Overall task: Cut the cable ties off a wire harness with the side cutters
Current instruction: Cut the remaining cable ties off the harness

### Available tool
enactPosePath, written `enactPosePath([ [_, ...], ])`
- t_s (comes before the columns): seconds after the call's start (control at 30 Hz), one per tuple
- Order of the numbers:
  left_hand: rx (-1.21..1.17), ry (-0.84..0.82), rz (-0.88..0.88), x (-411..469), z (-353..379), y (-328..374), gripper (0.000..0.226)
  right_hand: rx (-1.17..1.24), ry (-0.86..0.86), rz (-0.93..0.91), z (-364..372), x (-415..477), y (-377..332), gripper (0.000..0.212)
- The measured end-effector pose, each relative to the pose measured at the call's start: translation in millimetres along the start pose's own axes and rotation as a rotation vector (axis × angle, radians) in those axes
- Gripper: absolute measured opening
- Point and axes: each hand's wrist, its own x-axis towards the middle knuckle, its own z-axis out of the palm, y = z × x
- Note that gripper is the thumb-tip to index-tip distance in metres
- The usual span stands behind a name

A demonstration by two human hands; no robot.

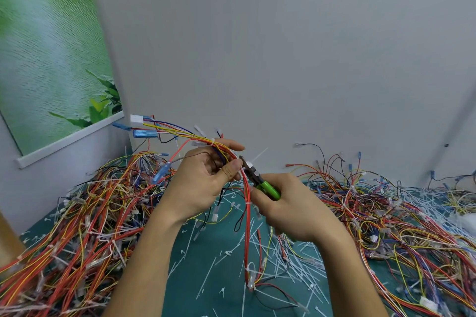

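Note:
My left hand (203,183) grips a wire harness (246,213) of red, yellow and blue wires, thumb and fingers curled round the bundle. Its white and blue connectors (140,127) stick out to the upper left. My right hand (288,206) holds the green-handled side cutters (260,181). Their dark jaws sit at a white cable tie (249,163) on the bundle, just right of my left thumb; the tie's tail points up and right. A second tie (213,141) wraps the wires near my left fingertips. The harness's lower end hangs down to the mat.
Heaps of tangled harnesses lie on the left (85,213) and on the right (386,213). Cut white ties (291,260) litter the green mat (213,291) between them. A grey wall rises close behind, with a green poster (49,54) at the upper left.

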Motion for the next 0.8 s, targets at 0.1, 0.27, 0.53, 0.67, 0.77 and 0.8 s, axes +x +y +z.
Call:
enactPosePath([
  [0.1,-0.012,0.001,0.012,-0.3,0.5,1.8,0.020,-0.003,0.019,-0.018,0.0,0.3,0.3,0.039],
  [0.27,-0.014,0.014,-0.001,-0.4,0.5,-1.0,0.019,0.012,0.002,-0.019,4.2,1.1,-0.8,0.038],
  [0.53,0.035,0.009,-0.012,1.5,1.6,-4.4,0.022,0.014,-0.006,-0.014,4.3,1.8,1.6,0.038],
  [0.67,-0.009,0.021,0.006,0.9,1.5,-2.8,0.022,0.011,0.035,-0.035,4.5,3.6,4.6,0.041],
  [0.77,-0.023,0.007,0.017,0.6,2.3,-1.4,0.023,0.014,0.057,-0.046,2.3,4.3,8.7,0.043],
  [0.8,-0.027,0.006,0.018,0.7,3.3,-1.5,0.023,0.014,0.065,-0.051,1.9,4.1,9.7,0.042],
])
